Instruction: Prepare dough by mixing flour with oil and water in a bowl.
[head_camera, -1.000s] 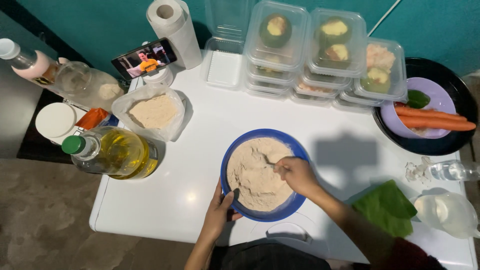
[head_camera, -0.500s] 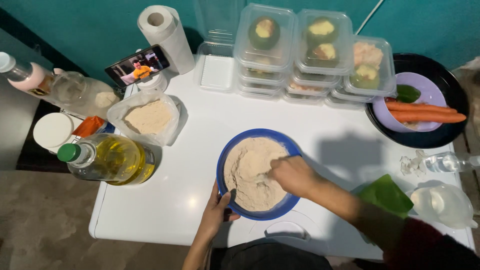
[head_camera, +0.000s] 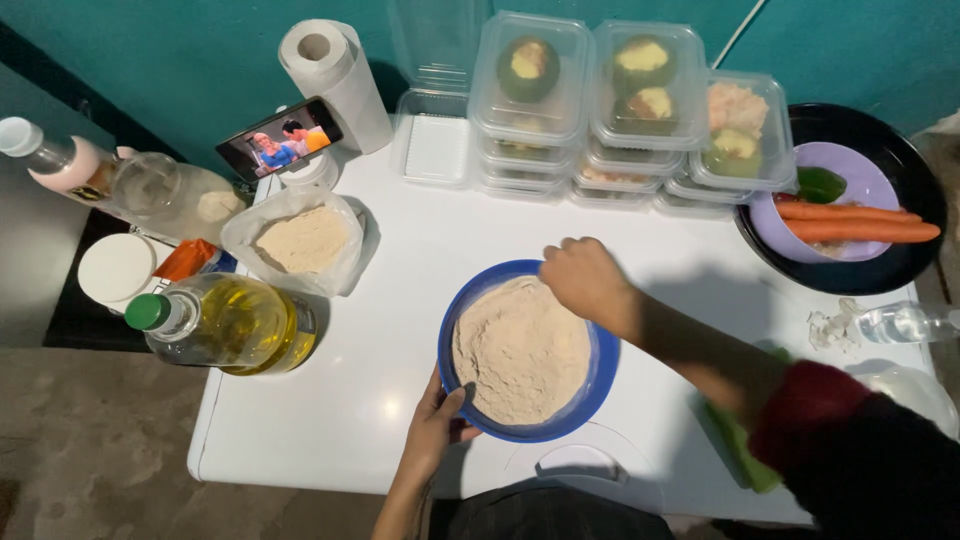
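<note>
A blue bowl (head_camera: 603, 375) filled with pale flour (head_camera: 520, 352) sits on the white table (head_camera: 330, 420) in front of me. My left hand (head_camera: 440, 425) grips the bowl's near left rim, thumb over the edge. Over the bowl's far right rim my right hand (head_camera: 582, 278) hovers with its fingers curled in; what is inside them is hidden. A dark sleeve with a red cuff covers my right forearm.
At left stand a bottle of yellow oil (head_camera: 225, 325), a bag of flour (head_camera: 300, 240), a phone (head_camera: 280, 137) showing video and a paper towel roll (head_camera: 335, 75). Stacked clear food containers (head_camera: 600, 110) line the back. Carrots (head_camera: 850, 222) lie in a purple plate at right.
My right hand has lifted out of the flour's middle and moved back to the bowl's far rim. The left hand keeps its hold on the bowl.
</note>
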